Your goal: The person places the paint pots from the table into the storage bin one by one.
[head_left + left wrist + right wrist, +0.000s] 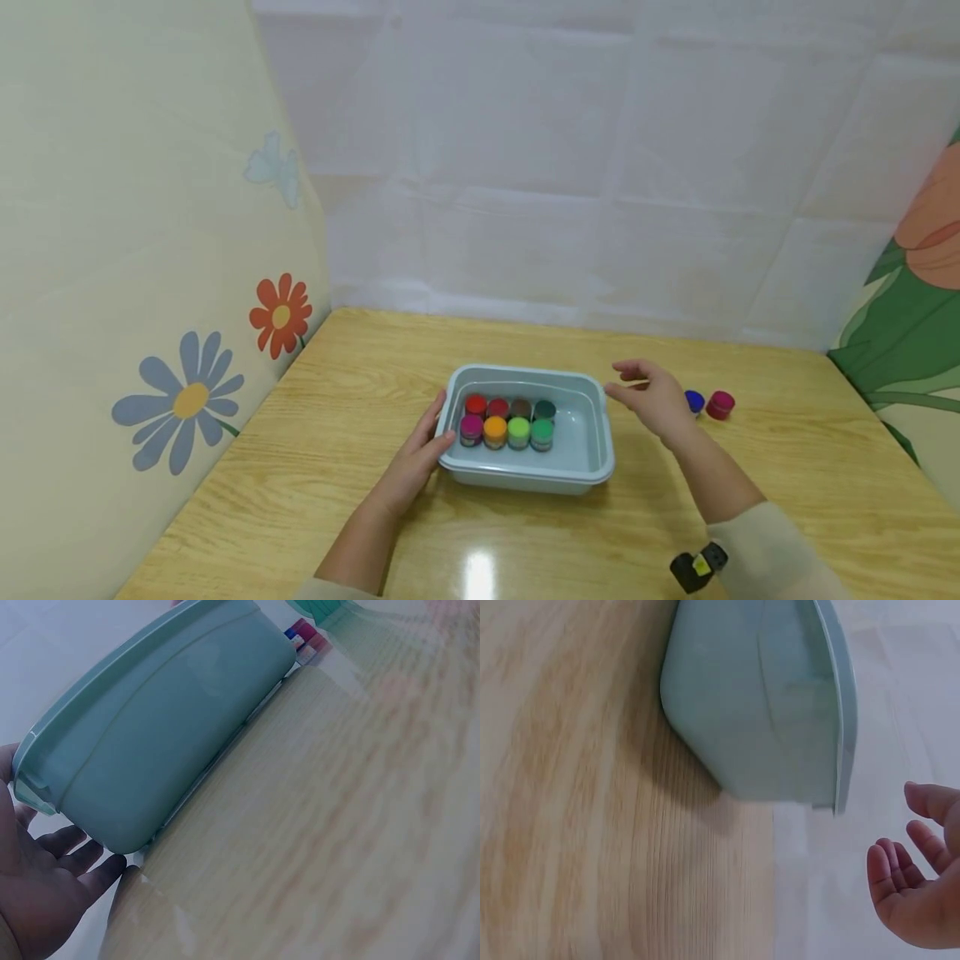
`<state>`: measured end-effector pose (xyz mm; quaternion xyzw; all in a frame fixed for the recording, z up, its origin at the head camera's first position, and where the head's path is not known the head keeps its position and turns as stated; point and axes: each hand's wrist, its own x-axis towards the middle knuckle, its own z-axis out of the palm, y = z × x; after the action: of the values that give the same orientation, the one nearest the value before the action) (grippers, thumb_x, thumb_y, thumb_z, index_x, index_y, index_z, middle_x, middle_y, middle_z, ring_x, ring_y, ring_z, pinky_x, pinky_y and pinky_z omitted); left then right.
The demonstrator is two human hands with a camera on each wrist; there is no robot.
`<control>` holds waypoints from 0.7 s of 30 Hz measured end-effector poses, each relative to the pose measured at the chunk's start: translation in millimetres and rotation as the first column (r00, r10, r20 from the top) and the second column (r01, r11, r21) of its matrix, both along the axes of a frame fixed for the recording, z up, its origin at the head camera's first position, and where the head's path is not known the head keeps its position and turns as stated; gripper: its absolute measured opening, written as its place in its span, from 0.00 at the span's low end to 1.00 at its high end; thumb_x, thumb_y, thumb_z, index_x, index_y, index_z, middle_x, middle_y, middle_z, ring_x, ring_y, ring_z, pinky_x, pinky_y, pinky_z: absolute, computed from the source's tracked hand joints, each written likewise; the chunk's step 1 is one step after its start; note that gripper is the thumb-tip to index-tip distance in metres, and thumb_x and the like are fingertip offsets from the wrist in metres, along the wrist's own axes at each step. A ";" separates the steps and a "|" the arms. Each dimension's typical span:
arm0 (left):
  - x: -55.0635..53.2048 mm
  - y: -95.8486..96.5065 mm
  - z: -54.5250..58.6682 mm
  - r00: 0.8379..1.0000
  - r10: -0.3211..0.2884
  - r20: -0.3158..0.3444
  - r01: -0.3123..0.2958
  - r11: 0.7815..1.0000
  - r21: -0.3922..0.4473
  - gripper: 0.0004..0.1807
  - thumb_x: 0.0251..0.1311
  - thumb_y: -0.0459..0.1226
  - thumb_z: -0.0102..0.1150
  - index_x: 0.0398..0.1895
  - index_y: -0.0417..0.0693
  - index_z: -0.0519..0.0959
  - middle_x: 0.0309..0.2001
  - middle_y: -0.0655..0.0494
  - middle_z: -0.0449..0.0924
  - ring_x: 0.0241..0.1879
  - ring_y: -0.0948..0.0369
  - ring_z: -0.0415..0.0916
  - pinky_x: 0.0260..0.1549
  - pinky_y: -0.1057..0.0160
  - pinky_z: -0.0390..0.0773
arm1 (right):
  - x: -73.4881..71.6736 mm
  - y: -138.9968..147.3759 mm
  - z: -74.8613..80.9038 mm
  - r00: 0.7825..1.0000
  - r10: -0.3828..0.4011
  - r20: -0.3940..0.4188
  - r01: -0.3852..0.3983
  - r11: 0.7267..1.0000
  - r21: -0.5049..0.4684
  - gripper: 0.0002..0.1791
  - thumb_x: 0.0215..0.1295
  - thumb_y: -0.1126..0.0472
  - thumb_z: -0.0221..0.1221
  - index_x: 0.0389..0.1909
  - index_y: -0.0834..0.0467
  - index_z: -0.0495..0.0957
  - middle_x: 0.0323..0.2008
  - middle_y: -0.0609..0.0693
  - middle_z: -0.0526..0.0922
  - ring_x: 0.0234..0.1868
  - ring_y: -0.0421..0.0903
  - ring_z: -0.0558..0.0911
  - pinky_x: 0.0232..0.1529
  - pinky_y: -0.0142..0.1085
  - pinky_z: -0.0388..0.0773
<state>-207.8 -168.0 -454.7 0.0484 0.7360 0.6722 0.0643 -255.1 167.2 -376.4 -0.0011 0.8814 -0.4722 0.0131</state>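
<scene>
A pale blue-green plastic bin (525, 484) rests on the table with several small paint jars (495, 431) in it, set in two rows toward its left side. My left hand (416, 458) holds the bin's left end, thumb over the rim and fingers along the outer wall; the left wrist view shows those fingers (82, 859) against the end. Beyond the bin's right rim, my right hand (652, 404) is raised with nothing in it, its fingers loosely bent and apart. Behind that hand stand a blue-lidded jar (694, 402) and a magenta jar (721, 406).
The wooden table (360, 367) reaches back to a white cloth backdrop (480, 208). Flower-printed panels (187, 250) flank it at left and right. A dark strap device (699, 567) sits at my right sleeve.
</scene>
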 end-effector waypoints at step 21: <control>-0.1 -0.6 -0.7 1.000 -0.007 -0.007 0.007 1.000 0.001 0.36 0.71 0.41 0.46 0.79 0.59 0.46 0.78 0.42 0.44 0.77 0.43 0.42 0.73 0.41 0.49 | -14.3 101.6 -25.1 0.976 -0.216 0.008 0.216 0.976 -0.013 0.34 0.71 0.50 0.53 0.70 0.66 0.61 0.70 0.68 0.62 0.68 0.61 0.64 0.48 0.28 0.76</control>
<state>-207.9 -168.6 -455.5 0.0533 0.7357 0.6722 0.0642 -269.3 268.8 -401.5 0.0960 0.8730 -0.4769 -0.0357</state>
